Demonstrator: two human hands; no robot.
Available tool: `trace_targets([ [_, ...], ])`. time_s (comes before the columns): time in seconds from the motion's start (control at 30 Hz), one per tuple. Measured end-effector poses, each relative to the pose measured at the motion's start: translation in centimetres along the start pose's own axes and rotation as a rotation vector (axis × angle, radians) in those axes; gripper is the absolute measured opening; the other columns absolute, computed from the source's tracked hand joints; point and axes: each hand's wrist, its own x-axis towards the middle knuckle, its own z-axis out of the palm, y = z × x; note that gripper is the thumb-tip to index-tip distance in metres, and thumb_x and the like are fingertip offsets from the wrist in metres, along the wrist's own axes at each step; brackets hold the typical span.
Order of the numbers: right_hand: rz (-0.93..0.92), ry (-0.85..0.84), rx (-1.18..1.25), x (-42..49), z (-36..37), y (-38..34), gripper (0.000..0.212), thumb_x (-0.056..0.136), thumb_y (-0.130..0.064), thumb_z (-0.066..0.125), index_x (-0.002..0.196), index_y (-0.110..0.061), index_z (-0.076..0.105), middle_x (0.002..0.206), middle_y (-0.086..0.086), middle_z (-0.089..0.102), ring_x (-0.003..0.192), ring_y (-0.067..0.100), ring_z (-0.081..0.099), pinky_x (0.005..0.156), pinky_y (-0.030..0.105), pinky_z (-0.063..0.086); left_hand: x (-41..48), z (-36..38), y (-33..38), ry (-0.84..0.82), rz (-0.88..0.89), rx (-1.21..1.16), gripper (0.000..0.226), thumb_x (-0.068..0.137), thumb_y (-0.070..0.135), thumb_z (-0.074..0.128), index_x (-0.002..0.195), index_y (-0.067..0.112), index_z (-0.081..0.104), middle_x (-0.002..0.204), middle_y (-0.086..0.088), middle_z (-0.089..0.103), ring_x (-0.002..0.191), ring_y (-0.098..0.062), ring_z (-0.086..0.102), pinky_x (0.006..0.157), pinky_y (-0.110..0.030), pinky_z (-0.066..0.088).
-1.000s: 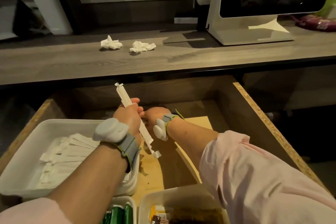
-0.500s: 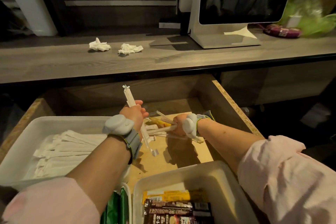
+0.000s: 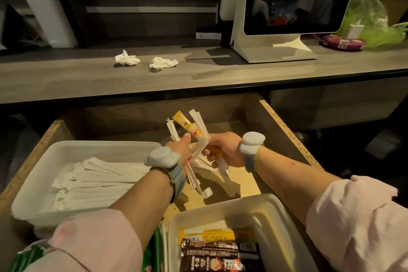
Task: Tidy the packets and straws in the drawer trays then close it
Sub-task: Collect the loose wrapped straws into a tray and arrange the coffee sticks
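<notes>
The wooden drawer [image 3: 284,126] stands pulled out below the counter. My left hand [image 3: 180,148] grips a bunch of white paper-wrapped straws [image 3: 192,180] above the drawer's middle. Close beside it, my right hand [image 3: 223,149] grips more wrapped straws together with a yellow stick packet [image 3: 187,127] that points up and away. A white tray [image 3: 44,157] at the left holds several wrapped straws lying flat. A second white tray [image 3: 260,207] at the front right holds dark and yellow coffee packets [image 3: 216,252]. More wrapped straws [image 3: 204,164] lie on the drawer floor under my hands.
Two crumpled tissues [image 3: 127,59] lie on the grey counter above the drawer. A white monitor stand [image 3: 271,48] sits at the right, with a pink packet [image 3: 341,42] and a green plastic bag [image 3: 373,26] beyond it. Green packets [image 3: 154,252] show at the bottom left.
My right hand has come up from the drawer floor holding straws and the yellow packet, and now meets my left hand. The view has shifted left.
</notes>
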Motion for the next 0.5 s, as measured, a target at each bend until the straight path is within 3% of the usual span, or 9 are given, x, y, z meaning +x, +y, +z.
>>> trace_targets([
  [0.1,-0.010,-0.051,-0.035,0.0,0.4,0.0,0.023,0.093,-0.031,0.054,0.081,-0.012,0.062,0.068,0.003,0.048,0.060,0.014,0.041,0.060,0.027,0.041,-0.7,0.3,0.2,-0.103,-0.062,-0.099,0.039,0.097,0.031,0.047,0.062,0.013,0.040,0.057,-0.001,0.039,0.051,-0.012,0.033,0.049,-0.024,0.029],
  [0.23,0.011,-0.111,-0.012,-0.2,0.4,0.0,0.026,0.095,-0.035,0.052,0.077,-0.017,0.056,0.060,0.000,0.037,0.054,0.012,0.031,0.057,0.027,0.034,-0.9,0.3,0.3,-0.157,-0.109,-0.089,0.048,0.097,0.024,0.039,0.051,0.016,0.031,0.038,0.001,0.030,0.042,-0.013,0.026,0.046,-0.022,0.023],
  [0.4,-0.020,-0.025,0.001,-0.2,0.7,-0.3,0.033,0.094,-0.038,0.051,0.072,-0.014,0.054,0.057,0.000,0.035,0.052,0.012,0.030,0.054,0.025,0.033,-1.6,0.7,1.0,-0.140,-0.034,0.019,0.014,0.087,0.002,0.041,0.075,0.005,0.048,0.060,-0.008,0.034,0.050,-0.017,0.032,0.050,-0.024,0.030],
  [0.5,-0.033,-0.014,0.055,-0.1,0.8,-0.6,0.030,0.094,-0.037,0.053,0.074,-0.014,0.056,0.059,0.000,0.036,0.052,0.012,0.030,0.052,0.025,0.031,-1.6,0.2,0.6,-0.165,0.065,0.100,0.025,0.079,-0.009,0.039,0.089,0.006,0.056,0.071,-0.010,0.041,0.055,-0.018,0.038,0.050,-0.027,0.034],
])
